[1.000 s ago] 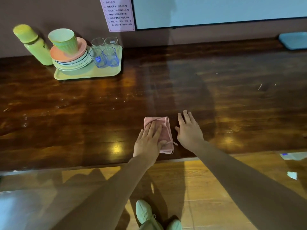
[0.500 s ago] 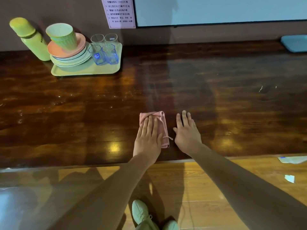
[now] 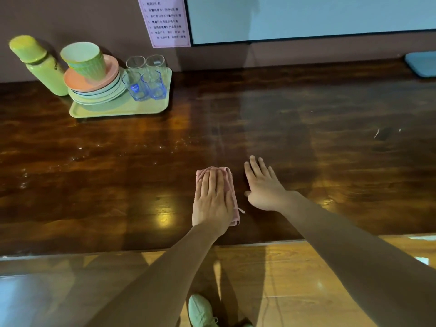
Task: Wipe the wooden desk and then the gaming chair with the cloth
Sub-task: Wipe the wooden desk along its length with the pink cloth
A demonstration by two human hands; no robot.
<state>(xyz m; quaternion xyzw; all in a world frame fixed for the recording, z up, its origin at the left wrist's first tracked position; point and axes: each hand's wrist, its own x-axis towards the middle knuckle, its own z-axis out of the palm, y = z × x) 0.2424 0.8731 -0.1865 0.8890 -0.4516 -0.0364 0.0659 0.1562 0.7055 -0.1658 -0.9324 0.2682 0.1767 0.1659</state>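
Note:
A folded pink cloth (image 3: 232, 197) lies on the dark glossy wooden desk (image 3: 330, 161), near its front edge. My left hand (image 3: 212, 199) presses flat on the cloth with straight fingers and covers most of it. My right hand (image 3: 263, 185) rests flat on the bare wood just right of the cloth, fingers spread. No gaming chair shows in the head view.
At the back left stands a green tray (image 3: 118, 109) with stacked plates (image 3: 99, 90), a green cup (image 3: 83, 59) and clear glasses (image 3: 146, 79); a yellow-green bottle (image 3: 39, 64) stands beside it. A blue object (image 3: 422, 64) lies far right. Wooden floor and my shoes show below.
My left hand has slid the cloth a little to the left and away from me along the desk. My right hand stays flat beside it.

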